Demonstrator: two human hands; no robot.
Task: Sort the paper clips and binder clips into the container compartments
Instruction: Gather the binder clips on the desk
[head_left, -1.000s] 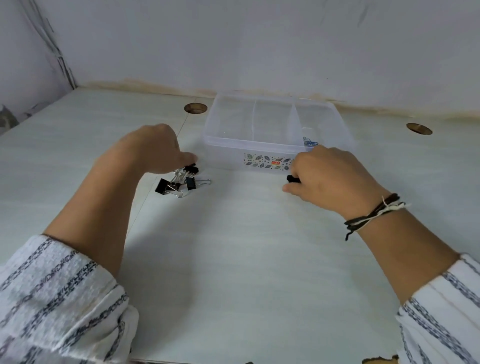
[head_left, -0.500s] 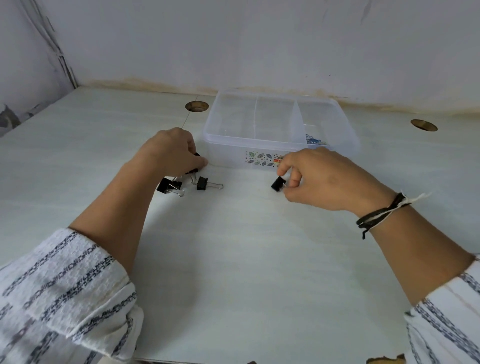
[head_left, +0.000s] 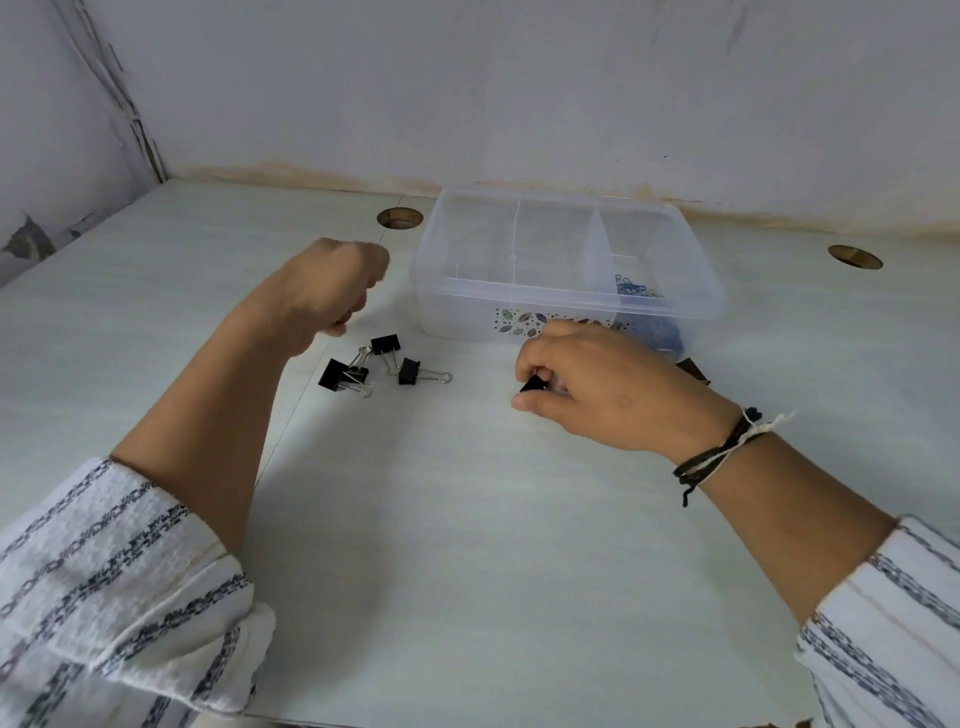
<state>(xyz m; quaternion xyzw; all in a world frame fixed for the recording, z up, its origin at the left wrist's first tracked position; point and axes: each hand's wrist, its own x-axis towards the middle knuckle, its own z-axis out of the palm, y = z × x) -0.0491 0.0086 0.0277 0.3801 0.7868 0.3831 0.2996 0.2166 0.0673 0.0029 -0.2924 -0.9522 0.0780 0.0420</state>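
A clear plastic container (head_left: 566, 304) with three compartments stands at the back of the table. Blue paper clips (head_left: 631, 287) lie in its right compartment; the other two look empty. Three black binder clips lie loose to the container's front left: one (head_left: 385, 344), a larger one (head_left: 340, 375) and a third (head_left: 409, 371). My left hand (head_left: 332, 291) hovers just above them, curled into a fist with nothing showing in it. In front of the container, my right hand (head_left: 613, 384) pinches a small black binder clip (head_left: 534, 385) low over the table.
The pale table (head_left: 467, 519) has two round cable holes, one (head_left: 399, 217) left of the container and one (head_left: 854, 256) at the far right. A small dark object (head_left: 693, 371) peeks out behind my right hand. Walls close off the back and left.
My left hand has lifted off the loose binder clips and curled shut. My right hand has picked up a small binder clip and drawn it slightly toward me.
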